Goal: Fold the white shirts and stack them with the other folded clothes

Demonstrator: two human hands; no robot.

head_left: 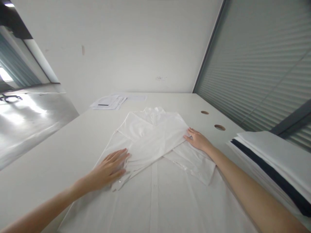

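Note:
A white button-up shirt (155,194) lies spread out front side up, its collar (154,111) toward the far end of the table. Both sleeves are folded in across the chest and cross each other. My left hand (110,170) rests flat with fingers stretched on the cuff end of the upper sleeve, at the shirt's left side. On the right, my right hand (196,138) lies with its fingers extended at the fold of that sleeve near the shoulder. Neither hand grips anything.
The shirt lies on a white table (73,139) against a wall. Loose papers (109,102) sit at the far left. Stacked folded cloth, white and dark (274,161), stands at the right edge. Two round holes (220,127) pierce the tabletop near the window blinds (255,71).

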